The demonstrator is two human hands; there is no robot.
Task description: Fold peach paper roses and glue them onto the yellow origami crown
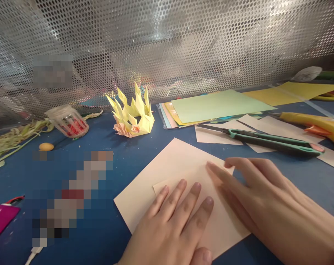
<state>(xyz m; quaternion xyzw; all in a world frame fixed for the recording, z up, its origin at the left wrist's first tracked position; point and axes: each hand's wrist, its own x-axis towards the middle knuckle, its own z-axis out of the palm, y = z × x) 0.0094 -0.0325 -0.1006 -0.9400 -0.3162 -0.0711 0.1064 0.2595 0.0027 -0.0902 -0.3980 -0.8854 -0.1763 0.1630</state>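
Note:
A pale cream sheet of paper (145, 180) lies on the blue table, one corner pointing away from me. My left hand (172, 224) rests flat on it with its fingers spread. Beneath those fingers shows the edge of a smaller pale piece or flap (158, 187); which of the two I cannot tell. At the sheet's right corner is my right hand (255, 191). Its thumb stretches over the paper with the tip touching it, while the forefinger bends apart at the edge. The other fingers are partly hidden, and nothing shows in that hand.
Behind the sheet stands a yellow folded-paper crown (139, 117). A green-and-black utility knife (266, 140) lies on paper scraps (211, 135), near a yellow glue gun (313, 123). Coloured paper (219, 105) is stacked at the back. A clear jar (67, 121) stands left, before a perforated metal panel (183, 48).

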